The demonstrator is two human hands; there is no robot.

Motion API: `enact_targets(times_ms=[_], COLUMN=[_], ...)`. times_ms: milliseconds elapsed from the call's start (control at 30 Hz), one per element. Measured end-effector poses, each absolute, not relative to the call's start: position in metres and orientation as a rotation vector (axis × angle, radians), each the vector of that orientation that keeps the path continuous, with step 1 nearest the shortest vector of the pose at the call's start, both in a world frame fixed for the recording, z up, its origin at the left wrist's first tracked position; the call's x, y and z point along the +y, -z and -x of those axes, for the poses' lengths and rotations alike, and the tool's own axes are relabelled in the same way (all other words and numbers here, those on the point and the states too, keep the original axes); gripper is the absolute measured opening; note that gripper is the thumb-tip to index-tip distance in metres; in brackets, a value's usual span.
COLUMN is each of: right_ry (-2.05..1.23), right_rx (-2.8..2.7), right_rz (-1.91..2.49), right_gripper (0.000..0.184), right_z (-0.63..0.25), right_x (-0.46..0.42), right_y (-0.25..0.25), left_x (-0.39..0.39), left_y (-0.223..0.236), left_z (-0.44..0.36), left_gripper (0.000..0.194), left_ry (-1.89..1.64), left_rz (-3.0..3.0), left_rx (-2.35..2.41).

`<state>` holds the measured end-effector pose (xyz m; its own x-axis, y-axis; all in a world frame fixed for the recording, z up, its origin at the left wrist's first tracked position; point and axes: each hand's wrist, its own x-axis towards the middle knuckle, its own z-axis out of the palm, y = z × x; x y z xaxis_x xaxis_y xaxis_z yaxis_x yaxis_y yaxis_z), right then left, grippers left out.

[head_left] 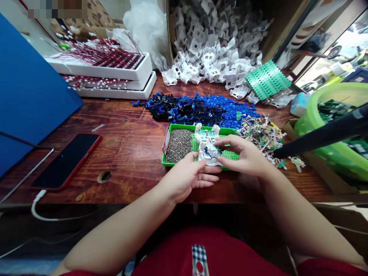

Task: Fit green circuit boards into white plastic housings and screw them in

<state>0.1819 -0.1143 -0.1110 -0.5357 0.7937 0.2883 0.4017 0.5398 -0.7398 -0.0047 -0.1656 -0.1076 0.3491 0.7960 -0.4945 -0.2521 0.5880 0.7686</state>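
Observation:
A white plastic housing (209,159) with blue and black pieces inside rests in my left hand (192,172), above the front of a green tray (184,125). My left thumb lies along its near side while the other fingers stretch out below. My right hand (244,155) reaches in from the right, with thumb and fingertips closed around a small dark part at the housing's right edge. Just behind, a second white housing (198,132) with a green circuit board sits over the tray. Small metal screws (178,145) fill the tray's left side.
Behind the tray lie black and blue plastic parts (184,107), with loose wired boards (261,134) to the right. White housings (212,57) spill from a box. A phone (67,161) lies left; a black bar (322,132) crosses before a green basin (316,115). Foam trays (143,73) hold red wires.

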Motion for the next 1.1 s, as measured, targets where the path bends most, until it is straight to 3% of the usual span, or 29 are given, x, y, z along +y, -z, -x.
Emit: enact_targets(times_ms=[367, 600, 833, 1100], right_ry=[-0.702, -0.897, -0.652, -0.649], right_rx=[-2.057, -1.985, -2.185, -2.184], right_rz=[0.846, 0.806, 0.804, 0.798], right_gripper=[0.042, 0.046, 0.049, 0.048], right_z=[-0.18, -0.167, -0.153, -0.156], right_x=[-0.157, -0.193, -0.205, -0.2], right_y=[0.104, 0.129, 0.138, 0.142], left_x=[-0.206, -0.236, -0.247, -0.233], left_y=[0.101, 0.112, 0.129, 0.137], left_z=[0.012, 0.02, 0.028, 0.017], left_gripper=[0.04, 0.025, 0.013, 0.025], left_ry=[-0.855, -0.772, -0.8, -0.87], left_rz=[-0.885, -0.967, -0.865, -0.708], left_rx=[1.019, 1.068, 1.143, 1.036])
